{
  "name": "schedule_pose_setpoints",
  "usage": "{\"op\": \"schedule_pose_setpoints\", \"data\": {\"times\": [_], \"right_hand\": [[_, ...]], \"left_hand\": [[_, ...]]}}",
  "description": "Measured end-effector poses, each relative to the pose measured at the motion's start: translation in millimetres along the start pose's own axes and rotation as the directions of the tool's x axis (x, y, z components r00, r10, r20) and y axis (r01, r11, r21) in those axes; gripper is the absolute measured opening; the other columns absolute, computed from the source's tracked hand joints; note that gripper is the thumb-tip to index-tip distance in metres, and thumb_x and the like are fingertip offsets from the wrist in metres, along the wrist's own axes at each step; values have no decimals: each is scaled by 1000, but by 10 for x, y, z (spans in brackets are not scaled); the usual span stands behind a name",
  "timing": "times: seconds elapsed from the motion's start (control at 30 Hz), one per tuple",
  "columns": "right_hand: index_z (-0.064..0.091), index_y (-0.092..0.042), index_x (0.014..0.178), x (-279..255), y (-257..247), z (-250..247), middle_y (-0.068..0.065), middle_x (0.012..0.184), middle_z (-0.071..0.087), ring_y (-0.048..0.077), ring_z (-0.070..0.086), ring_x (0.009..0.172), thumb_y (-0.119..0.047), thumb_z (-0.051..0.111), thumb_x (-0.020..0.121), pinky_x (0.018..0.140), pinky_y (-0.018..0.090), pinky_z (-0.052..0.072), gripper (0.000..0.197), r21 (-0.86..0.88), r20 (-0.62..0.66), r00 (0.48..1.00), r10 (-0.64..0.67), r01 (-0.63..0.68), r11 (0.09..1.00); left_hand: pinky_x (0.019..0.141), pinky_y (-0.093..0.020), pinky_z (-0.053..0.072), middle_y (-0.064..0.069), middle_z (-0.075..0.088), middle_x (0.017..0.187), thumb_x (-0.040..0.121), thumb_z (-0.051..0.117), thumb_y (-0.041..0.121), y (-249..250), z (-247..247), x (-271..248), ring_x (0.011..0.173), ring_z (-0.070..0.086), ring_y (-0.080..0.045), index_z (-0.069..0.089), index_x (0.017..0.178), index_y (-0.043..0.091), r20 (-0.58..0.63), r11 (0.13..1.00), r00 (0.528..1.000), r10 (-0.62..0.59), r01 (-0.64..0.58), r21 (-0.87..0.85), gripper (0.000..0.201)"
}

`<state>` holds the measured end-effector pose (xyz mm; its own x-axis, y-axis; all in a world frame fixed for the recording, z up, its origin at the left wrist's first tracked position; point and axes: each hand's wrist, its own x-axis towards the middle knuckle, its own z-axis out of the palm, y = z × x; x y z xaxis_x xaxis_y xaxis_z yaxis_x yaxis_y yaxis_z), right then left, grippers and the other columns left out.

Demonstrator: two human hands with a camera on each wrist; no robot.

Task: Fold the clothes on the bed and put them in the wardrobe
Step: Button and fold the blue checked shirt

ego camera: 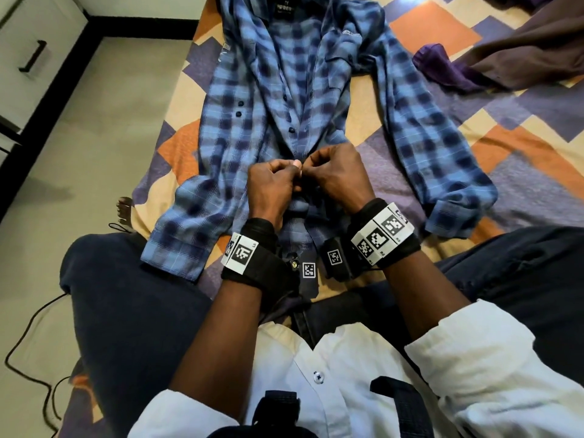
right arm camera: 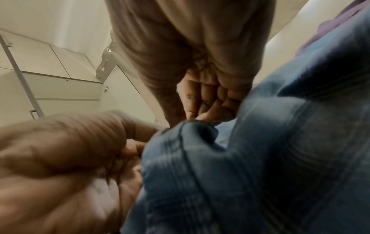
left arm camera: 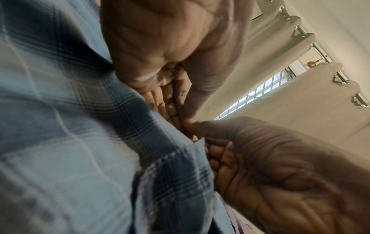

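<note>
Lengthwise, the plaid shirt lies collar away, both hands together pinching its front edges.

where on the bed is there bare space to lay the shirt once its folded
Bare bedspread shows between the plaid shirt body and its right sleeve, and beyond that sleeve below the purple garment. Crowded around both hands.

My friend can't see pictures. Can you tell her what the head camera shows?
Two hands, left hand and right hand, pinch the front edges of a blue checked shirt spread on a patterned bed. A purple cloth lies further back.
</note>
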<state>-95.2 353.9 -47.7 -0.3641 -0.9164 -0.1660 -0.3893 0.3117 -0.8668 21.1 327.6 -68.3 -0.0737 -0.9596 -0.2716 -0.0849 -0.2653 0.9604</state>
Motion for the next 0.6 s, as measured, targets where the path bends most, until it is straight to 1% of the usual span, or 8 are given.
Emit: {"op": "schedule_pose_setpoints", "data": {"times": [0.17,0.27,0.33,0.4,0.47,0.5,0.53,0.6], "right_hand": [[74,-12,75,48,10,-55,3,71,72,11,64,62,-17,70,85,63,29,55,11,-105,8,1000,12,-11,994],[75,-15,73,67,19,-78,-1,71,73,9,66,65,-18,72,82,67,27,55,9,-32,7,999,42,-42,999],[74,-14,72,58,-6,-87,0,71,72,8,65,64,-13,71,82,64,23,54,10,7,-16,999,34,-34,999],[73,-13,68,57,-33,-83,1,68,72,11,67,64,-11,68,81,62,27,55,13,9,-43,999,25,-25,1000],[70,-11,62,78,-36,-83,4,65,71,18,68,65,-11,66,74,62,33,55,12,1,-38,997,61,-61,998],[68,-9,61,86,-34,-95,8,65,69,19,67,63,-10,65,71,61,35,53,11,-19,-10,995,97,-97,995],[66,-7,59,101,-22,-120,12,65,67,16,63,59,-8,66,70,58,33,51,11,-53,41,991,131,-129,990],[61,-11,59,84,-14,-187,9,62,62,5,56,46,-7,65,76,49,22,47,18,-171,167,966,197,-168,971]], "left_hand": [[60,-29,56,-8,67,69,95,61,5,-23,8,7,60,62,-17,68,80,6,44,1000,999,22,-21,-12,16],[54,-26,52,-6,66,66,95,61,7,-27,25,18,56,60,-14,66,79,7,24,1000,999,23,-23,18,17],[51,-27,49,-5,65,65,95,60,7,-35,45,32,53,58,-13,64,76,10,17,998,1000,21,-22,54,19],[52,-28,49,-5,65,64,93,61,13,-47,59,39,52,58,-14,62,71,13,9,993,999,33,-34,115,22],[56,-34,53,-4,66,63,84,64,26,-57,43,78,55,59,-19,63,65,18,6,974,999,51,-51,223,20],[59,-38,55,-4,67,62,78,63,29,-60,26,101,56,59,-21,64,63,16,29,955,999,41,-48,292,20],[61,-42,58,-5,67,61,74,63,28,-59,7,113,55,59,-22,65,63,13,71,931,997,10,-35,363,19],[66,-52,61,-12,69,62,69,62,23,-40,-38,110,54,61,-24,67,65,7,135,885,989,-61,-9,465,18]]}}
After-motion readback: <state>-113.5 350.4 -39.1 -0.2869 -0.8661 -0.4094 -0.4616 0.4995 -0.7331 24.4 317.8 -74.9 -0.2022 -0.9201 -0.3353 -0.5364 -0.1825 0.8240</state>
